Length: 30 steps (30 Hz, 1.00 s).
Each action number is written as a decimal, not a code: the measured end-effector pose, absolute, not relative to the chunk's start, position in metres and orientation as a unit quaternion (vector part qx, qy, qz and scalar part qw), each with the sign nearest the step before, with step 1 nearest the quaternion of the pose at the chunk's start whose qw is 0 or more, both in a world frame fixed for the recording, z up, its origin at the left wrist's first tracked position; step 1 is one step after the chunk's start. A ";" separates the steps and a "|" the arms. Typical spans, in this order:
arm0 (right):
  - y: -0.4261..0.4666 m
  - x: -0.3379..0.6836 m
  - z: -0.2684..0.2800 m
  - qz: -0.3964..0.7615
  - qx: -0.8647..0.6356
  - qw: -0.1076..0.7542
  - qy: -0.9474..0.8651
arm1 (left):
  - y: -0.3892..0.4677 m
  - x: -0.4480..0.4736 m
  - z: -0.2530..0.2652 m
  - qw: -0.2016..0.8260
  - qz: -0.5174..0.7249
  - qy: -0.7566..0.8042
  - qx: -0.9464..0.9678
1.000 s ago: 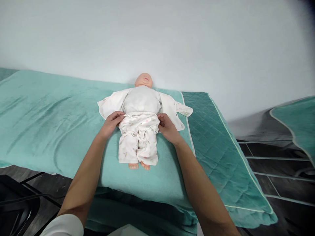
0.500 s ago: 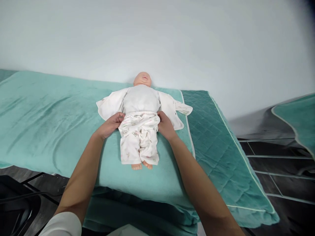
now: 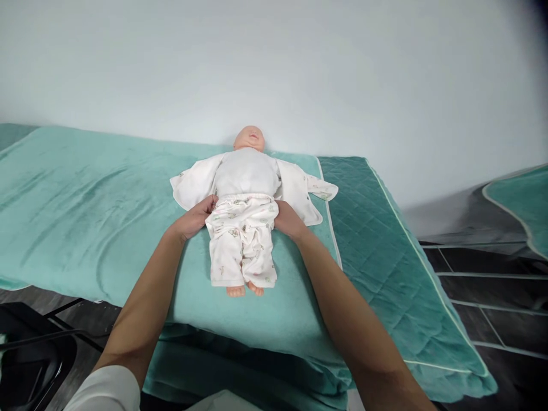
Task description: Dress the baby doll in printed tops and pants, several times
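Note:
A baby doll (image 3: 249,138) lies on its back with its head toward the wall and its bare feet toward me. It wears patterned white baby pants (image 3: 242,242) and an open white jacket (image 3: 194,181) with a plain white layer over the chest. At the left side of the waistband, my left hand (image 3: 197,218) is closed on the pants. My right hand (image 3: 290,220) grips them at the opposite side, its fingertips hidden behind the cloth.
A teal velvet cover (image 3: 98,211) spreads under the doll, over a quilted teal bedspread (image 3: 381,257) on the right. The wall (image 3: 274,68) stands right behind. A black chair (image 3: 29,354) is at lower left, and another teal-covered bed (image 3: 520,200) at far right.
My right hand's fingers have slipped farther in behind the waistband, and its thumb is less visible. My left hand keeps its hold. The view has shifted slightly.

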State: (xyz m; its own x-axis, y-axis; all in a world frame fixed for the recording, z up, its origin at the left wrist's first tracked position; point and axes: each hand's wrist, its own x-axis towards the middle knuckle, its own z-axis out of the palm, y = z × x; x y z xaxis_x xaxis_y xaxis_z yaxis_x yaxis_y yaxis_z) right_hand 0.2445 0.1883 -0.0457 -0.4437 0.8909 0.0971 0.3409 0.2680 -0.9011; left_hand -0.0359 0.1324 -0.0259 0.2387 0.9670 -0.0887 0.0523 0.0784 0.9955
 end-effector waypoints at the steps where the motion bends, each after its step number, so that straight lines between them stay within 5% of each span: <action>1: 0.189 0.245 -0.046 0.429 -0.426 0.319 -0.730 | 0.132 -0.036 -0.025 0.566 0.408 0.465 0.545; 14: 0.180 0.243 -0.047 0.484 -0.499 0.452 -0.558 | 0.124 -0.044 -0.020 0.582 0.481 0.434 0.491; 19: 0.187 0.246 -0.052 0.422 -0.502 0.542 -0.525 | 0.130 -0.041 -0.018 0.553 0.531 0.437 0.470; 30: 0.180 0.250 -0.046 0.401 -0.383 0.555 -0.620 | 0.163 -0.010 -0.017 0.312 0.601 0.445 0.586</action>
